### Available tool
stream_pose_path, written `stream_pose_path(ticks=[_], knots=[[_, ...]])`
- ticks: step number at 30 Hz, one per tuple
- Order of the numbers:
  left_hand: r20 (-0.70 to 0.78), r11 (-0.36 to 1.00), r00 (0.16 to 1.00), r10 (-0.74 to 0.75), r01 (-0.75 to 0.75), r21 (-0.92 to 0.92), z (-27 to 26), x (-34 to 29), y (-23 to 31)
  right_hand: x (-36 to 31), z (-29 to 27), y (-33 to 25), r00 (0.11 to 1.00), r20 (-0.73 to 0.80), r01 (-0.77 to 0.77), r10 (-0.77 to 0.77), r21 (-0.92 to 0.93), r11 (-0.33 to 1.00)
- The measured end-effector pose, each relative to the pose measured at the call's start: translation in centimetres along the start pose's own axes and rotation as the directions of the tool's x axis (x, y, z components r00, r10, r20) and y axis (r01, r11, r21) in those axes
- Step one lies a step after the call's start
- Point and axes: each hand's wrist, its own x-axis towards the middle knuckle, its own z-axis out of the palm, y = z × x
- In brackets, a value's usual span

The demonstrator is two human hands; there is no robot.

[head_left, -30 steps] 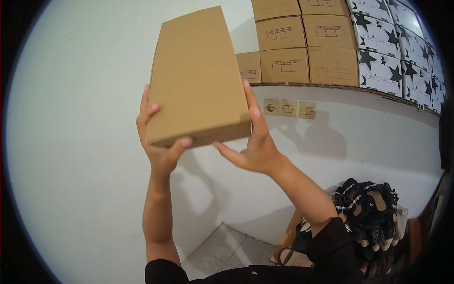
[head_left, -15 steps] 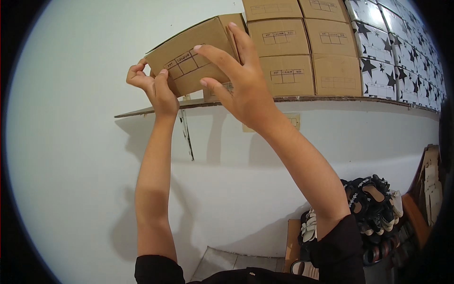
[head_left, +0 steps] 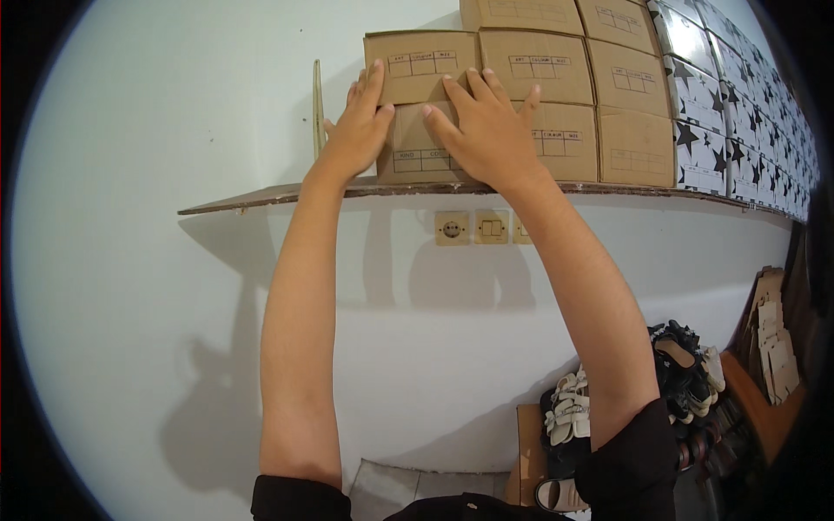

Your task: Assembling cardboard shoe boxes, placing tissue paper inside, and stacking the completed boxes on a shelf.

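Observation:
A brown cardboard box [head_left: 421,85] rests on top of another brown box [head_left: 407,139] at the left end of a stack on the wall shelf [head_left: 269,198]. My left hand [head_left: 354,132] lies along the left edge of these two boxes, its fingers extended and partly hidden behind the upper one's corner. Spread flat over the front, my right hand [head_left: 491,135] touches the upper box's lower right corner with its fingertips and covers part of the lower box. Neither hand is gripped around anything.
More brown boxes [head_left: 543,82] and white star-patterned boxes [head_left: 699,143] fill the shelf to the right. Below the shelf sit a wall socket [head_left: 451,228] and switch [head_left: 491,227]. Sandals [head_left: 569,412] and flattened cardboard [head_left: 773,343] are at the lower right.
The tilted box held between both hands has moved right and now sits level on the lower box, against its neighbour. Both hands have loosened and flattened against the fronts and edge.

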Motion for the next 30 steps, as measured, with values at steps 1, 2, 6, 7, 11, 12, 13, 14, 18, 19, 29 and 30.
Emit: stream_pose_path(ticks=[1,2,6,7,11,12,13,14,18,19,29,30], knots=[[0.006,1.0,1.0,-0.006,0.006,-0.011,0.0,0.1,0.0,0.0,-0.1,0.0,1.0,0.012,0.0,0.0,-0.007,1.0],[0.012,0.999,0.999,-0.031,0.031,0.005,0.0,0.1,0.1,0.1,-0.3,0.1,0.998,0.058,-0.001,0.001,-0.006,1.0],[-0.093,0.966,0.991,0.094,-0.113,-0.232,0.7,0.6,-1.5,-0.1,-1.5,-0.5,0.986,0.168,-0.013,0.007,0.034,0.999],[-0.097,0.963,0.99,0.098,-0.118,-0.241,1.0,0.8,-1.6,-0.3,-1.7,-0.3,0.986,0.167,-0.009,0.005,0.023,1.0],[-0.141,0.916,0.986,-0.088,0.024,-0.401,1.2,2.1,-4.3,-1.2,-2.1,0.1,0.987,0.155,-0.044,0.046,-0.016,0.999],[-0.08,0.869,0.995,-0.063,0.015,-0.495,0.9,2.4,-5.0,-1.4,-2.3,0.1,0.988,0.144,-0.046,0.049,-0.024,0.999],[-0.08,0.866,0.995,-0.064,0.015,-0.499,0.9,2.6,-5.6,-1.4,-2.4,0.1,0.988,0.146,-0.044,0.048,-0.027,0.999],[-0.088,0.877,0.994,-0.067,0.017,-0.479,0.9,2.8,-6.2,-1.5,-2.5,0.0,0.994,0.102,-0.027,0.028,-0.007,1.0],[0.003,0.811,0.999,-0.051,0.043,-0.584,1.3,2.0,-3.6,-1.5,-2.2,0.9,0.995,0.097,-0.018,0.022,-0.038,0.999],[0.001,0.812,0.999,-0.054,0.044,-0.581,1.1,1.9,-3.7,-1.6,-2.0,0.8,0.995,0.097,-0.017,0.02,-0.034,0.999],[-0.287,0.942,0.957,0.051,0.049,0.332,1.7,0.0,-0.1,-2.2,-3.1,1.4,0.989,0.148,-0.001,0.023,-0.148,0.989],[-0.352,0.793,0.88,0.32,-0.045,0.608,1.4,-0.5,-0.1,-2.6,-3.7,1.1,0.995,0.101,0.026,-0.012,-0.139,0.99]])
